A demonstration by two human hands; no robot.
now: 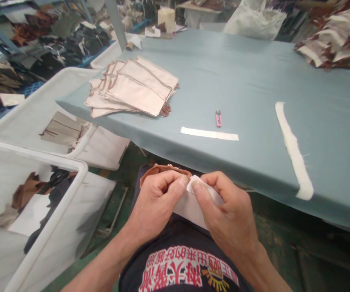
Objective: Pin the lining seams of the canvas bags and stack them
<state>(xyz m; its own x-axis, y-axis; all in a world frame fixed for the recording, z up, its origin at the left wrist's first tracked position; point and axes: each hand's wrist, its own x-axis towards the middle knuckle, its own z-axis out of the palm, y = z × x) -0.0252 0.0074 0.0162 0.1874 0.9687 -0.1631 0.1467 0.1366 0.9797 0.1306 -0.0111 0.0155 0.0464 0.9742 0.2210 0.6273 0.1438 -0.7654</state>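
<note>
My left hand (159, 198) and my right hand (223, 209) meet in my lap, below the table's front edge. Both pinch the top edge of a white fabric piece (190, 207), thumbs nearly touching. A brown-edged fabric piece (156, 169) lies under my left hand's knuckles; whether it joins the white piece I cannot tell. On the blue-grey table (241, 77) lie a stack of beige fabric pieces with brown trim (135, 87), a small pink thread snipper (218, 118), a flat white strip (209, 134) and a long fluffy white strip (293, 150).
White plastic bins (56, 170) holding fabric scraps stand at my left. A heap of brown-and-cream striped cloth (339, 36) sits at the table's far right, a white bag (254, 20) at the back. Shelves of dark fabric fill the far left.
</note>
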